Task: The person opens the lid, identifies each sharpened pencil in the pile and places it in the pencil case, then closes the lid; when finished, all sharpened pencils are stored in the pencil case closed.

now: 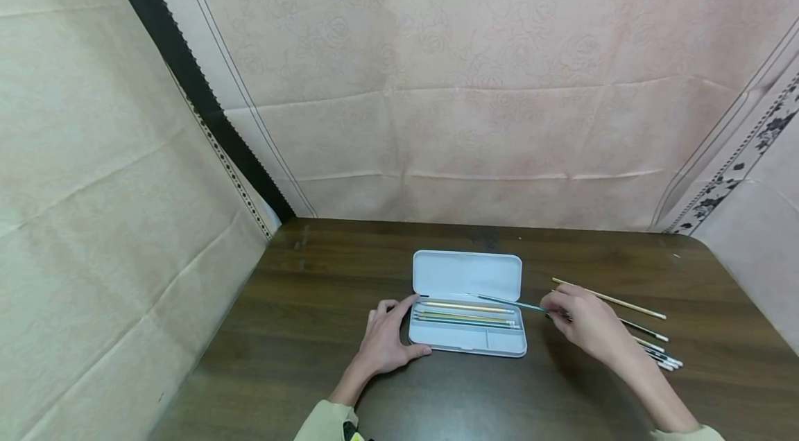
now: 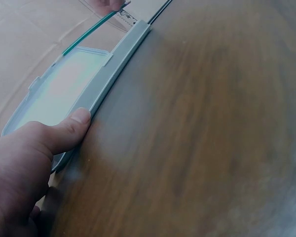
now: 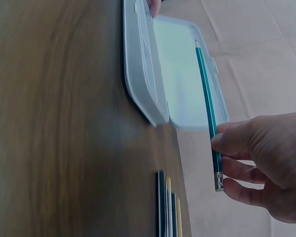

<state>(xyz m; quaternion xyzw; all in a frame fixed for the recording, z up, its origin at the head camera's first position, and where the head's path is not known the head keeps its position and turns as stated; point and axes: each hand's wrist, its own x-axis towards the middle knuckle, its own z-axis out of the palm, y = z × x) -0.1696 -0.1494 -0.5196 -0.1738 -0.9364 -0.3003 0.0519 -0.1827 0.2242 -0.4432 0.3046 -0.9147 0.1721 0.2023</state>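
A light blue pencil case (image 1: pixel 467 273) lies on the table with its lid swung back. Inside it several pencils (image 1: pixel 462 317) lie side by side. My left hand (image 1: pixel 388 340) holds the case by its left end, thumb on the near wall in the left wrist view; its other fingertips are hidden there. With thumb and fingers, my right hand (image 1: pixel 587 323) pinches a green pencil (image 3: pixel 207 89) near its eraser end. The pencil's sharpened tip points left, over the case in the head view.
On the table (image 1: pixel 299 330), right of the case, lie several loose pencils (image 1: pixel 664 358), partly behind the right hand and forearm. A yellow pencil (image 1: pixel 624 303) lies farther back. Pale patterned cloth (image 1: pixel 474 115) hangs behind the table's far edge.
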